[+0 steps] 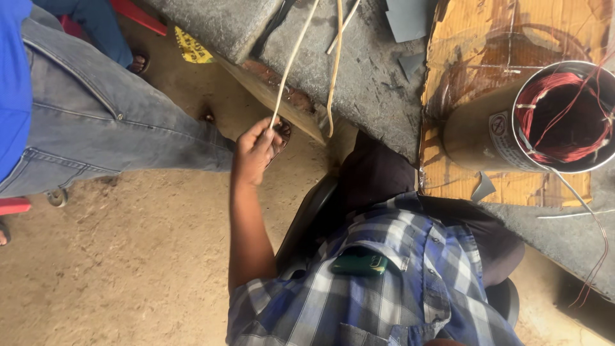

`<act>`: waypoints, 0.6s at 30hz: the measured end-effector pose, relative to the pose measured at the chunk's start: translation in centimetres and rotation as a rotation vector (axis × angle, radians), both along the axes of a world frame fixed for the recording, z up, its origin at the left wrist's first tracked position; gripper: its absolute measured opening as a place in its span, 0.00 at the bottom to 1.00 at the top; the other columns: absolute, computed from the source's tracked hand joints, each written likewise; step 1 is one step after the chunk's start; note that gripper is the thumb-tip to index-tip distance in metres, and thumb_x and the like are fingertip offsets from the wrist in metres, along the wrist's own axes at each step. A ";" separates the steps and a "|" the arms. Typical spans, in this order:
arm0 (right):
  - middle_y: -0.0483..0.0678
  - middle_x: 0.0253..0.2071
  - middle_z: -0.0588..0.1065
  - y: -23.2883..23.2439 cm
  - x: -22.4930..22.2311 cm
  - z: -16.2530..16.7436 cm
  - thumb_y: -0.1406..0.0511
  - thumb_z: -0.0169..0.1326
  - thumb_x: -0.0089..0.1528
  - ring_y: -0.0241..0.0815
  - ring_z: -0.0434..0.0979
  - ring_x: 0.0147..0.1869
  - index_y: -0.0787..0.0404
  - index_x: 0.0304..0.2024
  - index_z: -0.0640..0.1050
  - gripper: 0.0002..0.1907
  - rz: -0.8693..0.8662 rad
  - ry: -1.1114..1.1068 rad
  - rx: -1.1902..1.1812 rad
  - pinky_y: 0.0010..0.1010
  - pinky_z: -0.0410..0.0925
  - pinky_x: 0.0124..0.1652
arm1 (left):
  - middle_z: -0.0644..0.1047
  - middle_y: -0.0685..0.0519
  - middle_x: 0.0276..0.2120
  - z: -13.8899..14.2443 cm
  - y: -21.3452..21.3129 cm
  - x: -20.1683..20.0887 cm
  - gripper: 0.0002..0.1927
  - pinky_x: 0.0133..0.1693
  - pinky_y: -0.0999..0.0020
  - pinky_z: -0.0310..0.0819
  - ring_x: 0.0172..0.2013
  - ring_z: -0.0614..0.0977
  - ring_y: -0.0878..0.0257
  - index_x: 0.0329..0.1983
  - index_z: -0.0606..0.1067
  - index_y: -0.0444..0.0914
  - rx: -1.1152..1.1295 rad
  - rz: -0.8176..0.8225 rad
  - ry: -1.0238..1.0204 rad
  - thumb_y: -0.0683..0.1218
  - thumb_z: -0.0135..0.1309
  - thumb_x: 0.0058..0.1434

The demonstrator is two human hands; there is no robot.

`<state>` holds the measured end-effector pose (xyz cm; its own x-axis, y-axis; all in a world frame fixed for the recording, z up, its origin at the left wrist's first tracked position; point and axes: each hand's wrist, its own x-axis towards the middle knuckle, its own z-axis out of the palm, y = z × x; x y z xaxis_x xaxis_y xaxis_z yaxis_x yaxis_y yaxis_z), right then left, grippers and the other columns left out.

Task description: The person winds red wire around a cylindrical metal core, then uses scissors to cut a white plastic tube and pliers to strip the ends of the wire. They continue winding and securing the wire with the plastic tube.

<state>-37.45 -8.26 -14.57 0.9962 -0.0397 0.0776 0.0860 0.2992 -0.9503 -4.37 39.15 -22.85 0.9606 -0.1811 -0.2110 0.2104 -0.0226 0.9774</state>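
Observation:
My left hand [255, 152] is closed around a thin white strip [291, 64] that runs up and to the right over the grey concrete bench [359, 70]. A second pale strip [334, 64] hangs beside it, not held. My right hand is out of sight. At the right, a metal motor cylinder [477, 131] with reddish copper windings [557, 115] inside lies on a sheet of cardboard [467, 38]. Thin copper wires [599, 250] trail from it over the bench edge.
Another person in grey jeans [96, 122] and a blue top stands close on the left, a sandalled foot [138, 62] behind. A green phone [359, 263] sits in my checked shirt pocket. Sandy ground [128, 256] lies below, with a yellow wrapper [192, 48] near the bench.

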 end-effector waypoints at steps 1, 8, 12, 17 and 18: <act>0.52 0.52 0.75 1.1 0.8 0.1 0.51 0.56 0.63 0.46 0.76 0.50 0.66 0.66 0.70 0.36 0.090 -0.028 0.077 0.34 0.70 0.44 | 0.78 0.46 0.39 0.1 -0.8 0.0 0.21 0.28 0.76 0.67 0.28 0.73 0.71 0.69 0.75 0.37 0.079 0.055 -0.066 0.46 0.51 0.75; 0.51 0.52 0.74 9.5 8.4 -1.3 0.48 0.56 0.63 0.43 0.75 0.50 0.68 0.67 0.68 0.40 0.426 0.108 0.216 0.32 0.69 0.41 | 0.77 0.57 0.38 1.9 -7.9 1.9 0.18 0.33 0.76 0.76 0.32 0.76 0.73 0.64 0.74 0.37 -0.134 -0.213 -0.359 0.40 0.52 0.71; 0.51 0.49 0.74 12.6 14.9 -5.5 0.49 0.57 0.63 0.41 0.74 0.47 0.69 0.67 0.67 0.39 0.407 0.320 0.043 0.31 0.69 0.41 | 0.81 0.53 0.38 2.5 -8.6 2.4 0.11 0.35 0.75 0.74 0.33 0.77 0.70 0.54 0.80 0.31 -0.314 -0.217 -0.233 0.37 0.58 0.69; 0.47 0.45 0.75 14.3 18.3 -7.6 0.50 0.56 0.63 0.37 0.75 0.45 0.66 0.65 0.70 0.36 0.414 0.397 -0.043 0.28 0.69 0.41 | 0.82 0.53 0.42 2.5 -7.8 2.1 0.12 0.43 0.75 0.80 0.39 0.81 0.70 0.55 0.77 0.32 -0.369 -0.235 -0.185 0.37 0.56 0.69; 0.46 0.45 0.74 14.6 18.5 -7.5 0.50 0.56 0.63 0.36 0.75 0.45 0.65 0.65 0.69 0.35 0.407 0.389 -0.049 0.28 0.70 0.41 | 0.81 0.54 0.41 2.3 -7.7 1.9 0.14 0.41 0.75 0.81 0.38 0.81 0.71 0.55 0.75 0.33 -0.314 -0.191 -0.235 0.38 0.57 0.68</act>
<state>-18.92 6.37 -22.10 0.8860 0.3478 -0.3067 -0.3868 0.1893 -0.9025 -2.45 31.43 -20.53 0.9190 -0.3805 0.1030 0.0023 0.2665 0.9638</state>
